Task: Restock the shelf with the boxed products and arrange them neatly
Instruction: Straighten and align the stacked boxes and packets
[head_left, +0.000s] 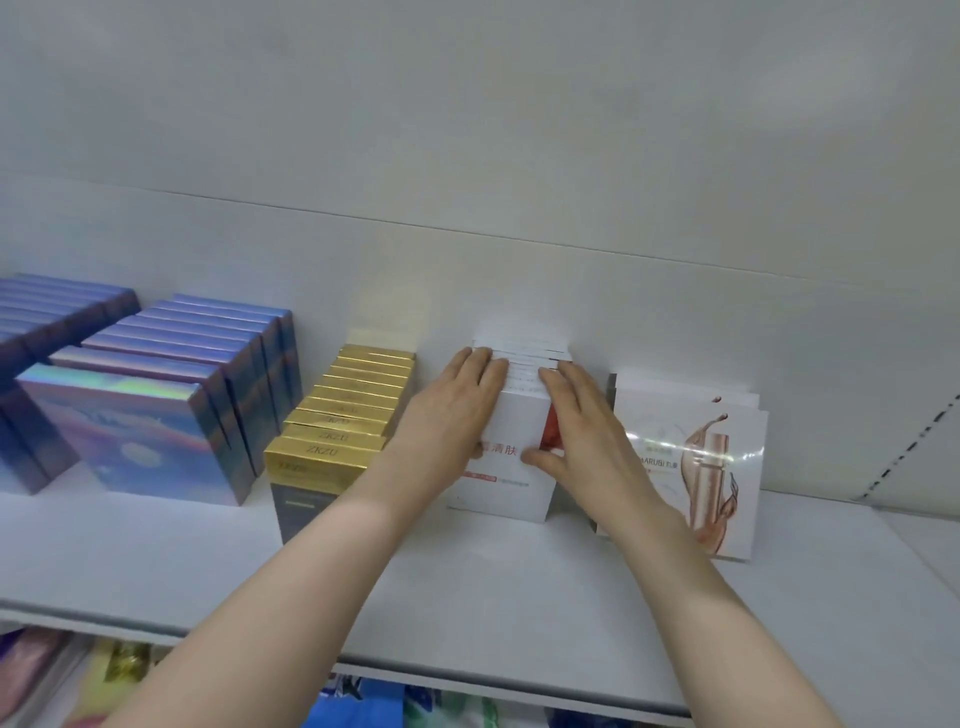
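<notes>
My two hands bracket the row of white boxes (514, 483) standing mid-shelf, well back from the front edge of the shelf (467, 597) and reaching the back wall (519, 156). The boxes stand upright, one behind another, printed faces turned toward the front edge. The row's long axis runs front to back, and each box's broad face lies across that line.

My left hand (457, 410) lies against the row's left side. Its fingers (485, 364) are nearly straight and rest flat on the box tops, not curled round anything. My right hand (582, 431) covers the right side the same way, with its fingers stretched over the tops. Its thumb (540, 457) presses the front box's face just beside the red print. Neither hand is clenched, and both press rather than grasp.

Just left of the row stand gold boxes (348, 410), also lined front to back. Further toward the shelf's left end are iridescent blue boxes (156, 415). Near the right end, cartons with a pink bottle picture (691, 457) face the front edge.
</notes>
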